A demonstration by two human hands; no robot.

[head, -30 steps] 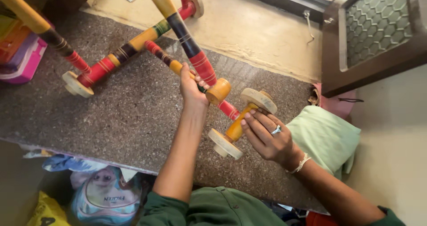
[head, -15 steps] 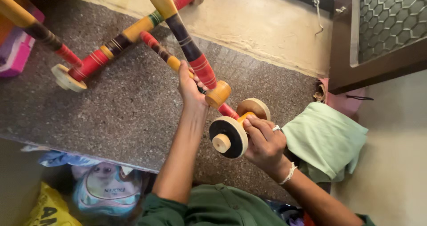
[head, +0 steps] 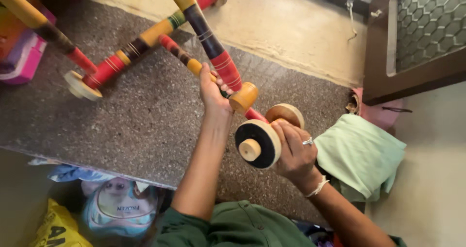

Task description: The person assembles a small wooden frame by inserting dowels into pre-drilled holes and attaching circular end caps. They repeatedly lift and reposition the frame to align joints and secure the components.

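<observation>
A wooden toy frame of painted rods lies across a speckled stone slab point(head: 136, 120). My left hand point(head: 212, 89) grips a thin striped rod point(head: 180, 55) of the frame, beside a thicker yellow, black and red rod point(head: 206, 31) ending in a round wooden knob point(head: 243, 97). My right hand point(head: 291, 150) holds a wheel pair on a short axle. The near wheel point(head: 258, 143), wooden with a black face and a round hub, points at the camera. The far wheel point(head: 285, 113) sits behind my fingers. A ring and a white bracelet are on that hand.
A further rod with a wheel point(head: 82, 85) rests at the left. A pink box point(head: 24, 57) sits at the far left. A green cloth point(head: 359, 154) lies to the right, below a dark wooden door with a mesh panel point(head: 427, 28). Bags point(head: 116, 208) lie below the slab.
My right hand has turned the wheel pair so the black-faced wheel faces the camera. The view has shifted closer. My left hand has kept its grip on the thin rod.
</observation>
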